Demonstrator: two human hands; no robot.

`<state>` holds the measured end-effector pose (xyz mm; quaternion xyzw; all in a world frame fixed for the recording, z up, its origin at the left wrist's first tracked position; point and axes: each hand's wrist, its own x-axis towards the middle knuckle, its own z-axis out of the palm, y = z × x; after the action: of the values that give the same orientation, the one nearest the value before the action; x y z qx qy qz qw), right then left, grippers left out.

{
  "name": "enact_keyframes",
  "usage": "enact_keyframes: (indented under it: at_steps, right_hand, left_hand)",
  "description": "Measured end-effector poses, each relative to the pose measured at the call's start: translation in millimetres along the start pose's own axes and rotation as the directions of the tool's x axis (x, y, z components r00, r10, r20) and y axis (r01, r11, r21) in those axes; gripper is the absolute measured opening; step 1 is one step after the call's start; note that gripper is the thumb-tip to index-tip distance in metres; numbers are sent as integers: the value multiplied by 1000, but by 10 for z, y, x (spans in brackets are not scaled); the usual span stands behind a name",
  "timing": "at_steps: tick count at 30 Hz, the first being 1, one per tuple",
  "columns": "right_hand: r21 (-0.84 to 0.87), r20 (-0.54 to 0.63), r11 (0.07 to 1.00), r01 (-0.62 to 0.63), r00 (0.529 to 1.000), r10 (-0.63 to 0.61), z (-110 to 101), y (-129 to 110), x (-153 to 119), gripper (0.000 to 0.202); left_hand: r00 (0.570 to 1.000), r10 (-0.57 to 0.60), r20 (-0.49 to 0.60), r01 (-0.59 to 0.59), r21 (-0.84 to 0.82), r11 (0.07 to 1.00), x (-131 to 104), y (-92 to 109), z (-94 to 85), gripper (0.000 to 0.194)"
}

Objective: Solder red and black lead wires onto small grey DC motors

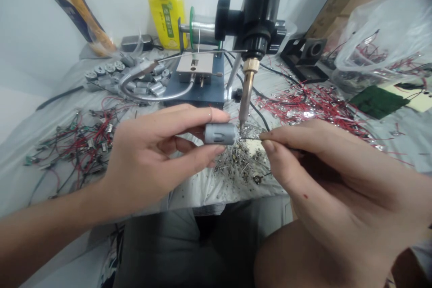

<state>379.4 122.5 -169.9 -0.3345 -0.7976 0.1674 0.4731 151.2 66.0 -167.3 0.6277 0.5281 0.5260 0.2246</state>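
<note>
My left hand (148, 153) is closed on a small grey cylindrical motor (220, 134), thumb below and fingers above, with its end turned to the right. Between the thumb and forefinger of my right hand (330, 175) is a thin dark wire (251, 138), which reaches left to the motor's end. A soldering iron (248, 87) hangs tip down from a black clamp (258, 18), its tip right at that end of the motor. Whether the tip touches the motor or the wire, I cannot tell. Solder bits (239, 162) litter the sheet underneath.
Behind stand a solder feeder (195, 69) with a solder spool (204, 24) and a yellow bottle (167, 13). Several grey motors (114, 72) are heaped at back left. Wires with connectors (77, 148) lie left, red wires (313, 103) right, beside a plastic tub (357, 78).
</note>
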Motion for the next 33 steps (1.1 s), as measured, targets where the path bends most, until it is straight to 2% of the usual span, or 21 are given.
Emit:
enact_keyframes:
  at_steps: [6, 12, 26, 33]
  right_hand:
    - [15, -33, 1000, 0, 999, 1, -1, -12, -8, 13]
    - [28, 3, 1000, -10, 1000, 10, -11, 1, -6, 13]
    - [8, -11, 1000, -14, 1000, 15, -16, 23, -1, 14]
    - [-3, -46, 1000, 8, 999, -8, 6, 36, -9, 14]
  left_hand:
    - [1000, -22, -4, 22, 0, 1000, -3, 12, -1, 31]
    - [1000, -8, 6, 8, 31, 999, -1, -1, -12, 30]
    - [995, 87, 45, -89, 57, 994, 39, 10, -21, 28]
    - [993, 89, 80, -94, 62, 994, 40, 11, -42, 28]
